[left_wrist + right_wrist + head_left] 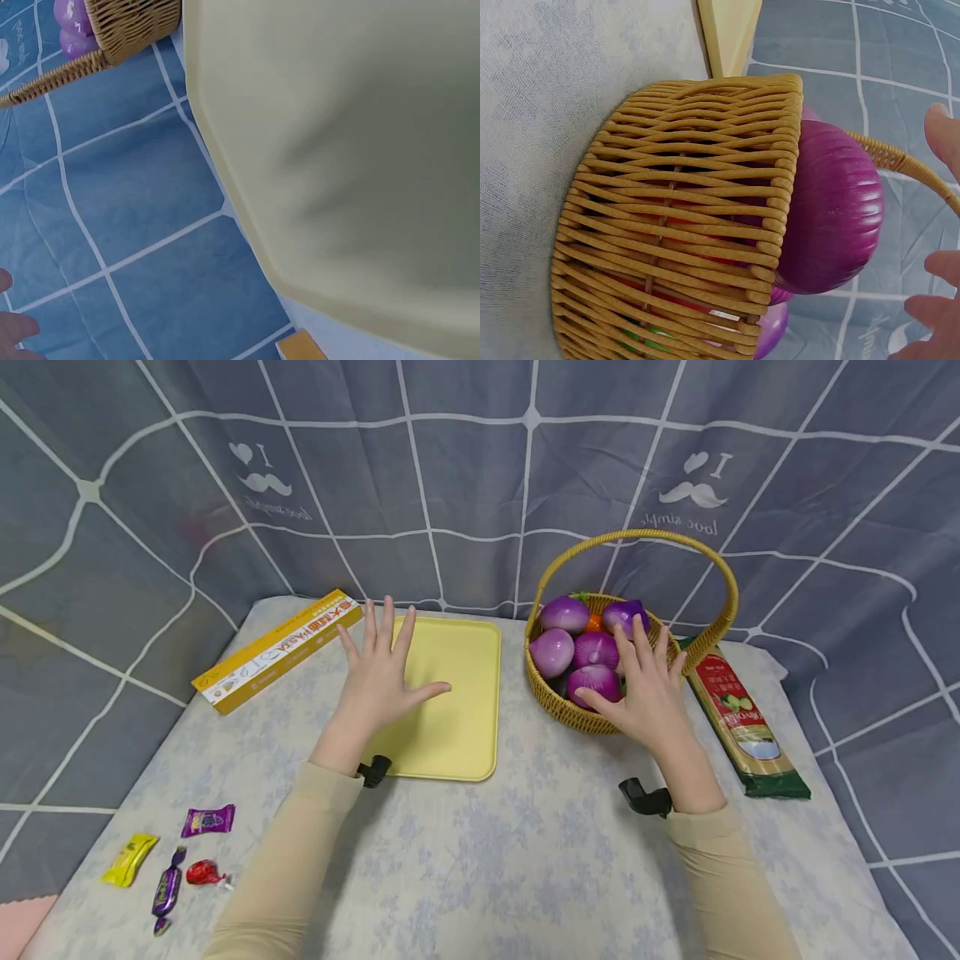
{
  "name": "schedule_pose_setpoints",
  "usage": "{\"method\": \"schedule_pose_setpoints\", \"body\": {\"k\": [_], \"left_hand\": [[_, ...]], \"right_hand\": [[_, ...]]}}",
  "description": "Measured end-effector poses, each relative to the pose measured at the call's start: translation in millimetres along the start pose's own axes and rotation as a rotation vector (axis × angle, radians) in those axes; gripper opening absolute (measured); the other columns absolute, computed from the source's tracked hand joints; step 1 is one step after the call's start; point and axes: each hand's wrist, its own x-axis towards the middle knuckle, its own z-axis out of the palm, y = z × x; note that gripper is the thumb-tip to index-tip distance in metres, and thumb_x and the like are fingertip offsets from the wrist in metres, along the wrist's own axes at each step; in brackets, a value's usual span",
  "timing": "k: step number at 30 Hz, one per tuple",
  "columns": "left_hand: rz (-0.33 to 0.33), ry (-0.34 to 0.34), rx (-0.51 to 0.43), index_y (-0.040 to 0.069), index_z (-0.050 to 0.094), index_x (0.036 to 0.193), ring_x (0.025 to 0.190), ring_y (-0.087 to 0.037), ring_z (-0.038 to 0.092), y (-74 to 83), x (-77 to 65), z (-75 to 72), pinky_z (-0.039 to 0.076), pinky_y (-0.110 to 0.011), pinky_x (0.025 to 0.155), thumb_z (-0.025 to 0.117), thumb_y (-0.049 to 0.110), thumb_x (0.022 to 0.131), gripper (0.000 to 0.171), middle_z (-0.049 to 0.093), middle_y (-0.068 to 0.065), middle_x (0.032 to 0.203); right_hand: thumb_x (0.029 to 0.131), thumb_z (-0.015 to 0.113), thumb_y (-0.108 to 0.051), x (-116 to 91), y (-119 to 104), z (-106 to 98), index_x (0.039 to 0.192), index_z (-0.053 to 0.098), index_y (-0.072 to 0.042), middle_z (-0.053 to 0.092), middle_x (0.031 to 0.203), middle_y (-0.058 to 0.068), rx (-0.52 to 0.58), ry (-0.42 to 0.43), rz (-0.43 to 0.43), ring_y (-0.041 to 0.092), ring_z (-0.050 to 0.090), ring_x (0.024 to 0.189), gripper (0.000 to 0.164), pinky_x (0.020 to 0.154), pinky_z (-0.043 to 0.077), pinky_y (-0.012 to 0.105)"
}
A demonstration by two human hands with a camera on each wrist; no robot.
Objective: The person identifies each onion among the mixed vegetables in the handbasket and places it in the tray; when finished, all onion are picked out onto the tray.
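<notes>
Fingers spread, my left hand [378, 681] hovers over the left part of a yellow tray [461, 702], holding nothing. The tray fills much of the left wrist view, with the hand's shadow on it. My right hand [648, 693], also spread and holding nothing, is over the front right of a wicker basket [562, 712] with a tall arched handle. Several purple onions [596, 683] fill the basket, with something orange [594, 623] among them. In the right wrist view an onion [832, 206] bulges above the woven rim, the fingertips [934, 266] apart from it.
A yellow pasta box [277, 652] lies at the back left. Right of the basket is a red and green packet [738, 718]. At the front left lie a yellow candy [130, 860], purple candies [208, 820] and a red lollipop [204, 872]. A grid-patterned curtain [480, 485] hangs behind.
</notes>
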Motion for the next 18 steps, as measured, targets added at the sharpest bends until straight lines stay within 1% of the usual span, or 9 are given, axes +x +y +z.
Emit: {"method": "schedule_pose_setpoints", "body": {"k": [2, 5, 9, 14, 18], "left_hand": [[-0.002, 0.0, -0.01, 0.019, -0.004, 0.16, 0.15, -0.043, -0.013, -1.1, -0.1, -0.7, -0.007, -0.075, 0.11, 0.067, 0.069, 0.08, 0.118, -0.016, -0.014, 0.165], [-0.011, 0.0, -0.032, 0.019, -0.002, 0.16, 0.15, -0.04, -0.017, -2.8, -1.0, -1.9, -0.008, -0.075, 0.11, 0.067, 0.068, 0.08, 0.116, -0.015, -0.013, 0.165], [-0.018, -0.006, -0.05, 0.019, 0.001, 0.16, 0.15, -0.035, -0.02, -5.5, -3.7, -3.1, -0.007, -0.074, 0.111, 0.067, 0.067, 0.081, 0.114, -0.014, -0.013, 0.165], [-0.017, 0.008, -0.066, 0.019, 0.007, 0.161, 0.15, -0.035, -0.019, -12.9, -7.9, -1.8, -0.004, -0.074, 0.112, 0.068, 0.064, 0.082, 0.109, -0.009, -0.014, 0.166], [-0.023, 0.015, -0.126, 0.018, 0.011, 0.16, 0.151, -0.037, -0.017, -20.1, -12.1, 0.8, -0.004, -0.074, 0.112, 0.07, 0.058, 0.084, 0.105, -0.003, -0.016, 0.166]], "right_hand": [[0.084, 0.068, -0.057, -1, 0, -1, 0.161, 0.005, -0.024, -0.004, 0.167, 0.009, 0.005, 0.003, 0.0, 0.045, -0.014, 0.149, 0.104, 0.111, -0.003, 0.075], [0.084, 0.07, -0.054, -2, -2, -2, 0.161, 0.004, -0.023, -0.002, 0.167, 0.011, 0.018, -0.012, 0.003, 0.047, -0.013, 0.148, 0.106, 0.11, -0.002, 0.076], [0.085, 0.07, -0.053, -3, -3, -1, 0.161, 0.004, -0.019, 0.001, 0.167, 0.014, 0.031, -0.031, 0.009, 0.049, -0.011, 0.148, 0.106, 0.109, -0.002, 0.077], [0.084, 0.071, -0.051, -4, -2, 1, 0.161, 0.007, -0.015, 0.005, 0.166, 0.017, 0.043, -0.02, 0.008, 0.05, -0.007, 0.148, 0.106, 0.11, -0.001, 0.076], [0.084, 0.071, -0.053, -5, -2, 2, 0.16, 0.007, -0.014, 0.009, 0.165, 0.018, 0.068, -0.03, 0.031, 0.048, -0.003, 0.149, 0.107, 0.111, 0.001, 0.076]]}}
